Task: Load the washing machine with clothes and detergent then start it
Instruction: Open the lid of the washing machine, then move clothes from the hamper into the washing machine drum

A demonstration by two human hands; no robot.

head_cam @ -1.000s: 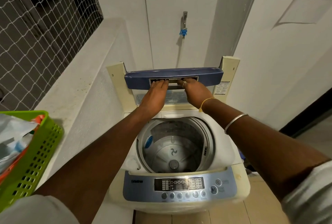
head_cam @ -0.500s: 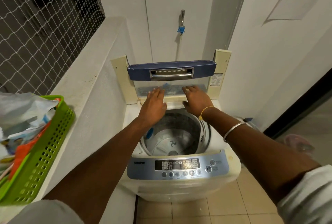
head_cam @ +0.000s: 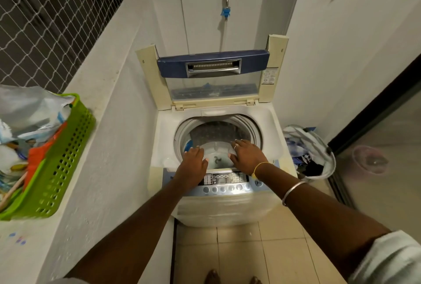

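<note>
Top-load washing machine [head_cam: 159, 147], lid [head_cam: 213, 62] folded upright, drum [head_cam: 218, 133] open. Flat, palms down, fingers straight, holding nothing: left hand [head_cam: 192, 165] and right hand [head_cam: 247, 155] over the drum's front rim, near the control panel [head_cam: 227, 183]. On the left ledge [head_cam: 98, 83], green basket [head_cam: 66, 153]; on the floor [head_cam: 239, 249] right of the machine, bag of clothes [head_cam: 312, 151].

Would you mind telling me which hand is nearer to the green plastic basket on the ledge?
Left. The left hand is to the right of the green plastic basket; the right hand is farther right, beyond it.
</note>
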